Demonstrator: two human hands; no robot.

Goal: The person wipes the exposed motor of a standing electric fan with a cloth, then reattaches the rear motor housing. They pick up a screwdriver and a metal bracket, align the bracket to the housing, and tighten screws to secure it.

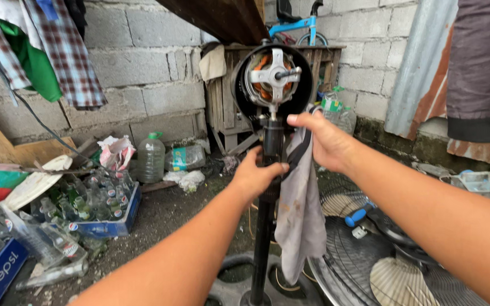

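Fan stand (263, 238) runs straight up, from 6 o'clock to 12, with the bare fan motor (273, 76) on top. Left hand (254, 175) is nearer: its fingers wrap tight around the pole, just under the neck. Right hand (324, 140), at 3 o'clock from the pole, pinches a grey rag (299, 209) against the neck. The rag hides part of the pole. The base is cut off.

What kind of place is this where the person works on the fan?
Probably an outdoor backyard or home repair corner. A bare block wall stands behind, clothes hang above, and crates of bottles sit on the dirt ground. Both hands are at the fan stand.
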